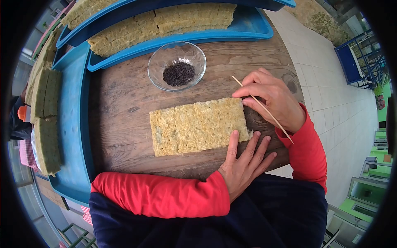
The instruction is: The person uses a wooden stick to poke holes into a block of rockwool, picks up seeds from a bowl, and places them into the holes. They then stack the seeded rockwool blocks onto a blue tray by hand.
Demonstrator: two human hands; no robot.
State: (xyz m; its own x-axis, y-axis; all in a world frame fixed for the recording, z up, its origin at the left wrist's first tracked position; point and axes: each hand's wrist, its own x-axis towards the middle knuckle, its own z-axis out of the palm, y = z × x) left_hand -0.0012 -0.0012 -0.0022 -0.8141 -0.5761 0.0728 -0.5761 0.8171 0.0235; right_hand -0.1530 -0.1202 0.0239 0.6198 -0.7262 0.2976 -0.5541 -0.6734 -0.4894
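Observation:
A yellowish rockwool slab (198, 126) lies flat on the wooden table, its top marked by grooves and small holes. My left hand (245, 163) is open with its fingers spread, the index fingertip on the slab's near edge and the other fingertips by its right end. At the slab's far right corner, my right hand (271, 97) is closed around a thin wooden skewer (264, 108), which slants across the fingers toward the wrist. The thumb and fingertips are close to the corner. Beyond the slab stands a clear glass bowl (155, 68) holding small dark seeds (178, 74).
Blue trays (248, 27) with more rockwool slabs (194, 20) are stacked along the table's far side. Another blue tray (71, 124) stands at the left, with slabs (45, 120) on its outer side. To the right of the wooden table (120, 124) is a tiled floor (322, 87).

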